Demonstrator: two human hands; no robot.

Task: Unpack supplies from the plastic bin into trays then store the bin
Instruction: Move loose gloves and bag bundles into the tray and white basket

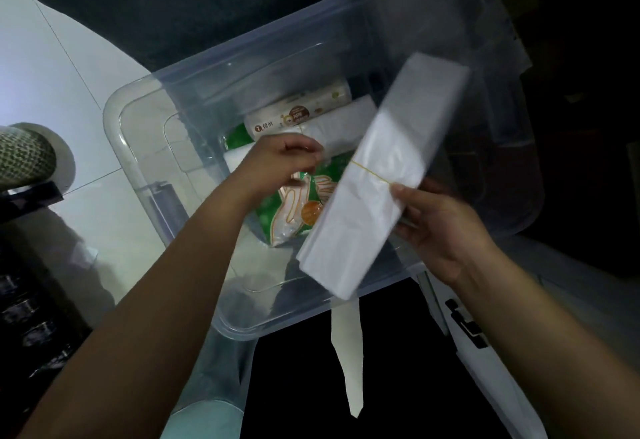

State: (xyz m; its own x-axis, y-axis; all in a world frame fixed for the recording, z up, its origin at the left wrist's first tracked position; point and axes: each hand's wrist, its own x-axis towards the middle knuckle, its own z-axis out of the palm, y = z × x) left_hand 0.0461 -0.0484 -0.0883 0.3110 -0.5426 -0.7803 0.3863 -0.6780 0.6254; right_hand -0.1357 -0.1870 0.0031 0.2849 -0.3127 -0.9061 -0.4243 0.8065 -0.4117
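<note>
A clear plastic bin (138, 147) stands in front of me on a white surface. My right hand (440, 227) holds a long white bundle of plastic bags (381, 175), tied with a thin yellow band, tilted above the bin's right side. My left hand (277, 164) reaches into the bin with its fingers pinched over a green and orange packet (298, 216); whether it grips the packet is unclear. Behind that hand lie a white labelled roll (298, 112) and another white folded pack (339, 130).
The white surface (52, 74) extends to the left, where a woven round object (24, 158) sits at the edge. Dark shelving shows at the lower left. A white panel with black marks (464, 327) lies at the lower right. A translucent lid or bag (433, 5) rises behind the bin.
</note>
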